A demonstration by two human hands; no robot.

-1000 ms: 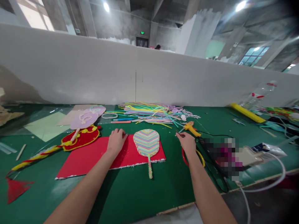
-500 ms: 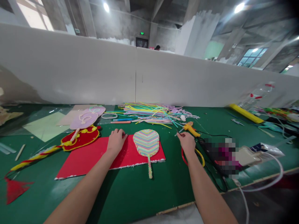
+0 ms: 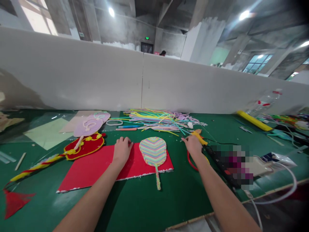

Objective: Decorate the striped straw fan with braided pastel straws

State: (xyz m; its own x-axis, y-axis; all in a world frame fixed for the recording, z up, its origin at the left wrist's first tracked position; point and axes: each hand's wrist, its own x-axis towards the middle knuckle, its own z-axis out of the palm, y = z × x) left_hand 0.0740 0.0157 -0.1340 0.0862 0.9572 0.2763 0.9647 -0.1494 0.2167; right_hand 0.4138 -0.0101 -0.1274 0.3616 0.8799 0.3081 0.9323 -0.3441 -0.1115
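Observation:
My left hand [image 3: 122, 149] rests on a red board [image 3: 94, 166] with ragged white edges, its fingers loosely bent and nothing visible in them. Beside it, partly on that board, lies a leaf-shaped fan [image 3: 153, 150] in pastel zigzag stripes, its handle toward me over the green table. My right hand [image 3: 193, 145] is low over the table, fingertips pinched together; whatever is between them is too small to name. A yellow glue gun [image 3: 201, 138] is just behind this hand, partly covered. Under the wrist shows a red loop [image 3: 191, 162], with a bit of yellow alongside.
Many pastel pipe cleaners [image 3: 154, 118] are piled along the white partition [image 3: 96, 77]. To the left lie a red-and-yellow fan [image 3: 84, 149] with a tassel, and a lilac fan shape [image 3: 89, 125]. A black power strip [image 3: 217, 162], cables and a plastic bottle [image 3: 265, 103] occupy the right.
The view has tilted slightly. My right hand has shifted a little and covers more of the glue gun and the yellow loop. My left hand stays on the red board.

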